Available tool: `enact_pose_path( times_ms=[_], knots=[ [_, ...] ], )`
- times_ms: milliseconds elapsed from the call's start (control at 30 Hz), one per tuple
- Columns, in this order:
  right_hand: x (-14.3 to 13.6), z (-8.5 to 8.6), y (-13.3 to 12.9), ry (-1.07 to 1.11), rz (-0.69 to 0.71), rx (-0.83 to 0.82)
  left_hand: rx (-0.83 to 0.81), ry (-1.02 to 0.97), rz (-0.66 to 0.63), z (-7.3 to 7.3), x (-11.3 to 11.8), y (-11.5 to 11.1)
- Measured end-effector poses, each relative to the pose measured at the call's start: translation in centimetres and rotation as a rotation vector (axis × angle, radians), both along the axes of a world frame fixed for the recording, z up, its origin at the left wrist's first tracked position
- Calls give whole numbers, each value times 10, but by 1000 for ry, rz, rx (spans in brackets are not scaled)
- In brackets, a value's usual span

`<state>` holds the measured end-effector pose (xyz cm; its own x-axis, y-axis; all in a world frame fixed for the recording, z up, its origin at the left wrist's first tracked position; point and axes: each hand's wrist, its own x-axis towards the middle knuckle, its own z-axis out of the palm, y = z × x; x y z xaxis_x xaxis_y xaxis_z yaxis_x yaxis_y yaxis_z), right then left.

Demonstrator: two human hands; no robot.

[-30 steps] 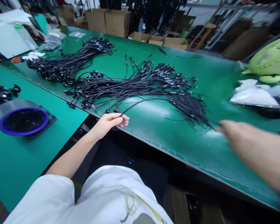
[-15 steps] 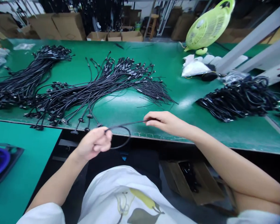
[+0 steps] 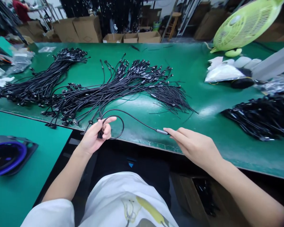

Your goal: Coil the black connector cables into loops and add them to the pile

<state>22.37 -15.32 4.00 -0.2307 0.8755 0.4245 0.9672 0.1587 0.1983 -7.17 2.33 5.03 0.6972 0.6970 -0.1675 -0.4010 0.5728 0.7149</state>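
Observation:
A thin black cable [image 3: 137,119] runs in a slack curve between my two hands above the green table's front edge. My left hand [image 3: 96,135] is closed on a looped part of it, with the index finger stretched out and a dark piece partly hidden in the palm. My right hand [image 3: 196,145] pinches the cable's other end, just beyond a grey sleeve [image 3: 162,131]; the tip itself is hidden by the fingers. Behind my hands lies a spread bundle of black cables [image 3: 104,91] with small connectors and grey sleeves.
Another cable bundle [image 3: 49,71] lies at the left, and a pile of coiled black cables [image 3: 260,115] at the right. A green fan [image 3: 246,26] stands at the back right near a white bag [image 3: 223,73]. Below the table's edge is a cardboard box [image 3: 186,192].
My right hand has moved right and now pinches the cable beyond the grey sleeve, which has come into sight. The cable hangs slacker between my hands, and the view has swung left.

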Motion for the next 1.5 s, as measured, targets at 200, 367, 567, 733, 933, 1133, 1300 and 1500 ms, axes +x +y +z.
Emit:
enact_pose_path(
  times_ms=[200, 367, 567, 733, 933, 1133, 1300, 1500],
  knots=[
    [1, 2, 6, 52, 10, -15, -184, -186, 41, 4, -1, 4],
    [10, -4, 3, 162, -15, 6, -220, -120, 77, 3, -5, 8],
    [7, -7, 7, 99, 9, -50, 50, -39, -129, -2, -5, 2],
    [5, -7, 8, 152, 29, -67, 73, 54, -147, 0, -6, 2],
    [22, -13, 11, 255, -4, -91, -97, -32, 24, 2, -13, 6],
    [-5, -9, 7, 153, 111, -151, -1, 82, 89, 2, -6, 1],
    [-64, 13, 8, 348, 433, -346, 628, 360, -228, -12, 26, -35],
    [-65, 2, 40, 849, 233, -141, 730, 388, -387, -16, 28, -56]
  ],
)
